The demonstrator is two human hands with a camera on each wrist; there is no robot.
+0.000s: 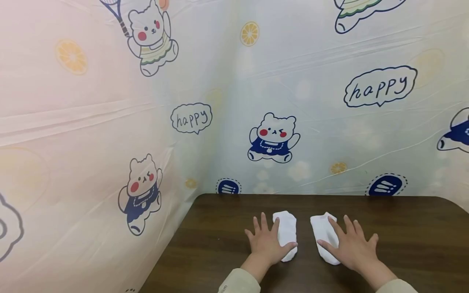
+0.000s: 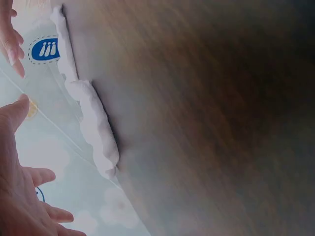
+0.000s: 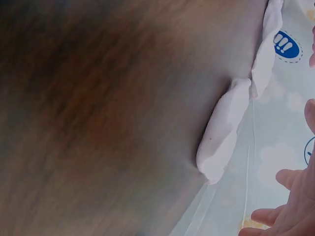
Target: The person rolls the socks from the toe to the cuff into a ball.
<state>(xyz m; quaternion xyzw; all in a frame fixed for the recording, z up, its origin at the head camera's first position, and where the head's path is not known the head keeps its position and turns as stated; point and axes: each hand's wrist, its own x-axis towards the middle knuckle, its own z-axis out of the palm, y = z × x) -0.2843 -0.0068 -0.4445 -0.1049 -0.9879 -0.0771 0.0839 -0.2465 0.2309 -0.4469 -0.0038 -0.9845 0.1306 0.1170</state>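
Observation:
Two white, sock-like cloth pieces lie flat and side by side on the brown table, the left sock (image 1: 289,228) and the right sock (image 1: 323,230). My left hand (image 1: 264,243) hovers over the left sock with its fingers spread. Over the right sock, my right hand (image 1: 354,245) is likewise spread. A gap shows between the left hand (image 2: 17,189) and the nearer sock (image 2: 97,130) in the left wrist view. The right wrist view also has the hand (image 3: 295,196) apart from its sock (image 3: 224,130). Neither hand holds anything.
The dark brown wooden table (image 1: 205,240) has rounded far corners. Behind it and to the left hangs a pale printed curtain (image 1: 315,81) with cartoon bears, orange slices and lettering, close to the table's far and left edges.

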